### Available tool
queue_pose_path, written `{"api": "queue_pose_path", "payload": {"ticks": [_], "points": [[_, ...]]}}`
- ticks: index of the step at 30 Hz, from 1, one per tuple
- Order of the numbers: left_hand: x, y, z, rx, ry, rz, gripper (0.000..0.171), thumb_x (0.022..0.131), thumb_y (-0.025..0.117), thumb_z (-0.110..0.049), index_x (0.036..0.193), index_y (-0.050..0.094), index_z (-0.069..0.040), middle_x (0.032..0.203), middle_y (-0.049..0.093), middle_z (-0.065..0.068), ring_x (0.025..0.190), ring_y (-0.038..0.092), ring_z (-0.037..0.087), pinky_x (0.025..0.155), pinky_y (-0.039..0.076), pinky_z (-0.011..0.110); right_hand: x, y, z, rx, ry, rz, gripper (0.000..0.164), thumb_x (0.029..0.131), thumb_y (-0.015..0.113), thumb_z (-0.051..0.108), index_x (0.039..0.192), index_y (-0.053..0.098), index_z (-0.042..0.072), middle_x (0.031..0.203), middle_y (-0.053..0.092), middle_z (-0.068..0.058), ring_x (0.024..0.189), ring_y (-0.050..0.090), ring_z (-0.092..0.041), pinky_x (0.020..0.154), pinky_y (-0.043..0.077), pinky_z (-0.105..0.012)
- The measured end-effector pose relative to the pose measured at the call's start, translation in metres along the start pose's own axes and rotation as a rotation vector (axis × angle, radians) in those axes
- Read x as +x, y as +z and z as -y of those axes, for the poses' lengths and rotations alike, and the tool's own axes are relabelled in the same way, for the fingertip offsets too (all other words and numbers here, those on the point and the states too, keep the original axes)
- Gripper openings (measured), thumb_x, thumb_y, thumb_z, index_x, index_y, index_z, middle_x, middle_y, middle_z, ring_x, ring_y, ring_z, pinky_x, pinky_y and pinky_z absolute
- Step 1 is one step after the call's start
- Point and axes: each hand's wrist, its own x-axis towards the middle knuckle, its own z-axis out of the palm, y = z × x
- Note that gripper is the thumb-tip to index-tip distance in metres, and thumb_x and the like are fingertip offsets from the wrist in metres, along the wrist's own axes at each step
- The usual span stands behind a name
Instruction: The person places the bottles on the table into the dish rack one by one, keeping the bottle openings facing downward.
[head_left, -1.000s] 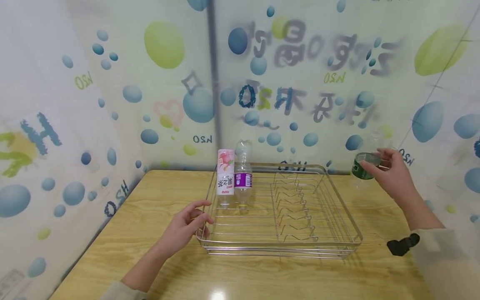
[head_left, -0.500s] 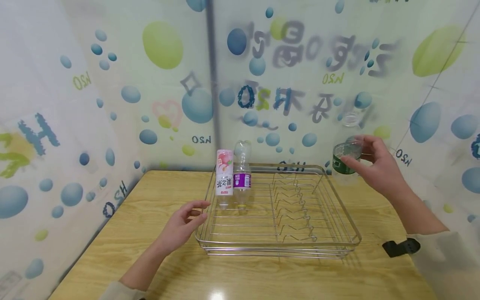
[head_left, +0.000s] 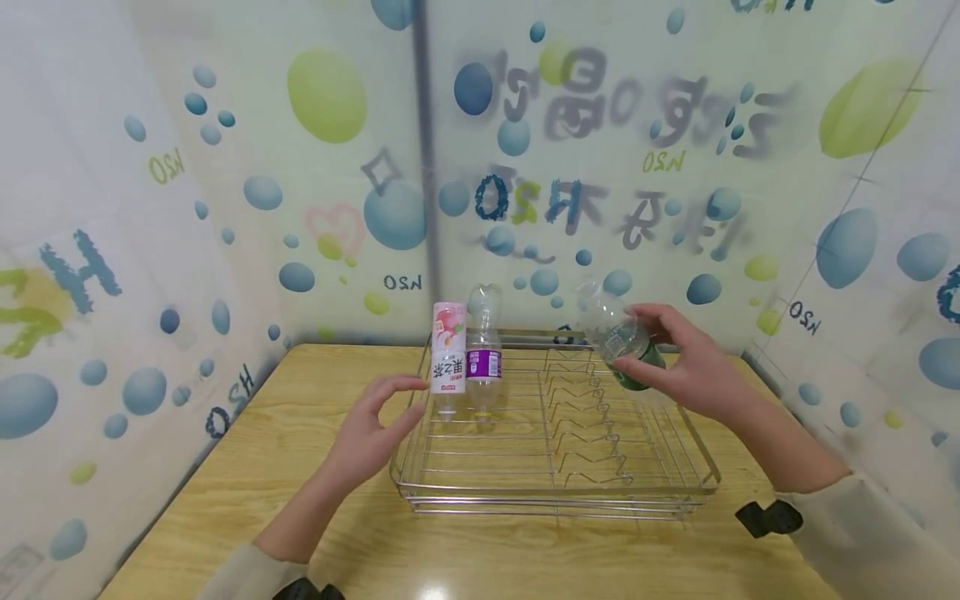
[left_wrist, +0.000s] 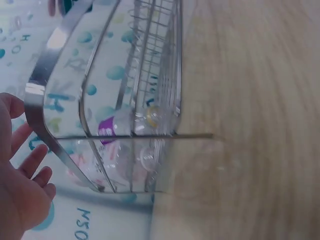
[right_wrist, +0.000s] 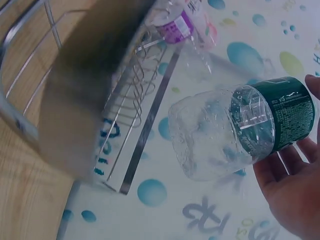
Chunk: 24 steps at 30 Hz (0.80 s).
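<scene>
A clear plastic bottle with a green label (head_left: 628,346) is gripped round its label by my right hand (head_left: 686,367), tilted above the back right of the wire dish rack (head_left: 555,490). The right wrist view shows the clear end of this green-labelled bottle (right_wrist: 210,135) pointing toward the rack. Beside the rack's left rim is my left hand (head_left: 375,429), fingers loosely bent around nothing. Two bottles stand upside down at the rack's back left: one with a pink and white peach label (head_left: 450,350), the other clear with a purple label (head_left: 484,364).
Wavy wire dividers (head_left: 592,417) run front to back through the right half of the rack. A wooden table (head_left: 495,554) carries the rack. Patterned curtain-like walls (head_left: 330,200) enclose the table at the back and both sides.
My right hand has carried the green-labelled bottle left, from beyond the rack's right side to over it, and tilted it. The left hand has shifted slightly up along the rack's left rim.
</scene>
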Motion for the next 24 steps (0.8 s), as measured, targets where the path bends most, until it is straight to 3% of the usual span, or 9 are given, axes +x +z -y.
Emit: {"api": "queue_pose_path", "payload": {"ticks": [5,7,9,12,14,17,24], "points": [[0.011,0.01,-0.021,-0.022,0.087,0.017,0.034,0.104,0.075,-0.017,0.138,0.072,-0.019,0.147,0.065,0.007,0.143,0.057,0.033,0.121,0.045,0.067,-0.001,0.015,0.012,-0.034,-0.057,0.064,0.07,0.1,0.085,0.029,0.158,0.052,0.01,0.138,0.065,-0.01,0.121,0.064,-0.028,0.097,0.058,-0.037],[0.015,0.016,-0.03,-0.073,0.128,0.048,0.037,0.103,0.075,-0.013,0.139,0.071,-0.015,0.145,0.064,0.009,0.142,0.057,0.035,0.121,0.047,0.066,-0.002,0.021,0.016,-0.055,-0.07,0.093,0.07,0.1,0.084,0.033,0.159,0.053,0.012,0.143,0.063,-0.01,0.122,0.064,-0.027,0.096,0.059,-0.046],[0.02,0.022,-0.039,-0.139,0.149,0.1,0.041,0.101,0.076,-0.01,0.142,0.068,-0.012,0.145,0.064,0.01,0.141,0.059,0.036,0.12,0.051,0.061,-0.003,0.026,0.019,-0.067,-0.09,0.119,0.07,0.099,0.084,0.035,0.159,0.054,0.014,0.146,0.06,-0.01,0.121,0.061,-0.026,0.094,0.059,-0.046],[0.026,0.032,-0.051,-0.265,0.126,0.208,0.049,0.101,0.076,-0.009,0.148,0.061,-0.009,0.148,0.062,0.013,0.139,0.062,0.036,0.114,0.059,0.049,-0.004,0.034,0.022,-0.094,-0.149,0.13,0.068,0.097,0.087,0.035,0.156,0.058,0.016,0.144,0.06,-0.009,0.116,0.058,-0.023,0.087,0.06,-0.038],[0.029,0.039,-0.059,-0.322,0.075,0.276,0.056,0.101,0.078,-0.012,0.152,0.057,-0.013,0.151,0.062,0.013,0.136,0.066,0.034,0.106,0.063,0.041,-0.004,0.039,0.024,-0.11,-0.197,0.131,0.067,0.096,0.088,0.033,0.154,0.06,0.018,0.136,0.063,-0.007,0.111,0.056,-0.02,0.082,0.059,-0.034],[0.032,0.048,-0.068,-0.368,0.023,0.354,0.065,0.1,0.082,-0.016,0.157,0.051,-0.019,0.154,0.058,0.013,0.131,0.07,0.033,0.098,0.066,0.036,-0.006,0.047,0.026,-0.148,-0.263,0.125,0.067,0.093,0.091,0.031,0.152,0.062,0.02,0.132,0.066,-0.003,0.113,0.058,-0.019,0.084,0.058,-0.036],[0.035,0.061,-0.077,-0.337,0.01,0.394,0.065,0.097,0.087,-0.021,0.155,0.057,-0.024,0.152,0.063,0.009,0.118,0.077,0.027,0.09,0.068,0.038,-0.007,0.057,0.03,-0.211,-0.333,0.15,0.067,0.09,0.093,0.031,0.15,0.065,0.021,0.141,0.066,-0.004,0.124,0.061,-0.026,0.087,0.061,-0.039]]}}
